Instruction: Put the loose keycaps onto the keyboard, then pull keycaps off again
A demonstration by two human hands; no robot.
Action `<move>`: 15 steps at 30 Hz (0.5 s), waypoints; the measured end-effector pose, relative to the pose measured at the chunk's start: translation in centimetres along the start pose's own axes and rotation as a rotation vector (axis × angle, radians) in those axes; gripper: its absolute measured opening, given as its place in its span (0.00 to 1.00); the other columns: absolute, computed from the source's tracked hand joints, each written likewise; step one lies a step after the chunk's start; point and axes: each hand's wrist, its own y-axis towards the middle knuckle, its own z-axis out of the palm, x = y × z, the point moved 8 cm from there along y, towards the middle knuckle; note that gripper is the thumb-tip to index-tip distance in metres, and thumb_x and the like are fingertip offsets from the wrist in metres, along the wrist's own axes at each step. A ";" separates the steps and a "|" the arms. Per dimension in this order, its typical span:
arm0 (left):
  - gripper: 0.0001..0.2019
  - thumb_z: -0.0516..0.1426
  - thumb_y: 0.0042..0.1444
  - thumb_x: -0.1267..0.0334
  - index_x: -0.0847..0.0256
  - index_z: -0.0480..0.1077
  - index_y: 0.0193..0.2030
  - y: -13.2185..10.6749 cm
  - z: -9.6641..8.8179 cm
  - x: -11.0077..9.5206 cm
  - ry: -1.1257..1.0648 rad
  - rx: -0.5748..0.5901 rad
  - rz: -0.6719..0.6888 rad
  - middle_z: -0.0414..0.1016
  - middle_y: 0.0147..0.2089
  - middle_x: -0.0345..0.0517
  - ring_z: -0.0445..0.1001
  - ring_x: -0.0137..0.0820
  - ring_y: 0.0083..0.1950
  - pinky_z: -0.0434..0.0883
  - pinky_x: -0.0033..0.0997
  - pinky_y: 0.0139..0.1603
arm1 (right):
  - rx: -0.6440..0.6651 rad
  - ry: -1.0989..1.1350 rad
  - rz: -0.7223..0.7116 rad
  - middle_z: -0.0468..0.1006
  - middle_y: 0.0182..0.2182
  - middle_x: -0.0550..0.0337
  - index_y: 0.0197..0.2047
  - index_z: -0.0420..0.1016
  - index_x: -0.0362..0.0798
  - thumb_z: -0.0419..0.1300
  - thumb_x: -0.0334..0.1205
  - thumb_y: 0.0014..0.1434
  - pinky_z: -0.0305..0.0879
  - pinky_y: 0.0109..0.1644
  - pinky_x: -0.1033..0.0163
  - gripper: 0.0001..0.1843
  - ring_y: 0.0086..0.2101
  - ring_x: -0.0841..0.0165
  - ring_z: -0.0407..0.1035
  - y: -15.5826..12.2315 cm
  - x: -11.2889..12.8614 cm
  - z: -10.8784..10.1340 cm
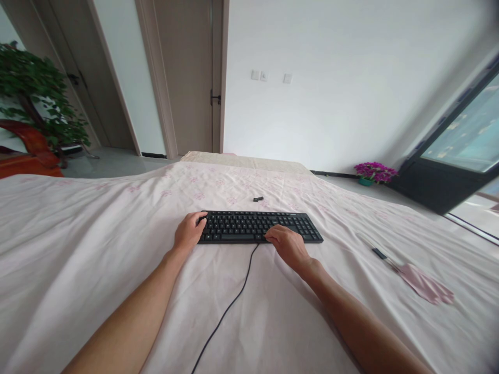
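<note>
A black keyboard (255, 226) lies flat on a pale pink sheet (97, 249) in the middle of the view. My left hand (189, 232) grips the keyboard's left end, fingers curled over its edge. Over the keyboard's front edge right of centre rests my right hand (287, 244), its fingers bent onto the keys. The keyboard's black cable (230, 304) runs from the front edge toward me and out of the bottom of the view.
A small black piece (258, 199) lies on the sheet just behind the keyboard. A duster with a black handle and pink cloth strips (419, 280) lies at the right. A green plant (35, 98), doors and a dark window frame (440, 182) surround the covered surface.
</note>
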 end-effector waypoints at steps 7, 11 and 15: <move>0.16 0.51 0.58 0.58 0.51 0.72 0.51 0.0 0.0 0.1 0.007 -0.002 -0.006 0.73 0.54 0.42 0.71 0.35 0.54 0.67 0.34 0.56 | 0.000 -0.044 -0.003 0.80 0.40 0.61 0.36 0.79 0.53 0.53 0.36 0.62 0.62 0.41 0.67 0.12 0.39 0.69 0.72 -0.1 0.1 0.0; 0.16 0.51 0.58 0.58 0.51 0.72 0.51 0.0 0.0 0.1 0.011 0.003 -0.002 0.73 0.54 0.42 0.71 0.35 0.54 0.67 0.34 0.56 | -0.002 -0.047 0.000 0.79 0.42 0.61 0.37 0.79 0.53 0.54 0.36 0.62 0.63 0.44 0.67 0.12 0.41 0.68 0.72 -0.1 0.1 -0.1; 0.16 0.51 0.58 0.58 0.51 0.72 0.51 0.0 0.0 0.2 0.012 0.007 -0.015 0.73 0.54 0.42 0.71 0.35 0.54 0.67 0.34 0.57 | 0.005 -0.026 -0.002 0.79 0.39 0.61 0.37 0.78 0.52 0.54 0.35 0.61 0.63 0.42 0.67 0.11 0.40 0.69 0.72 -0.2 0.0 -0.1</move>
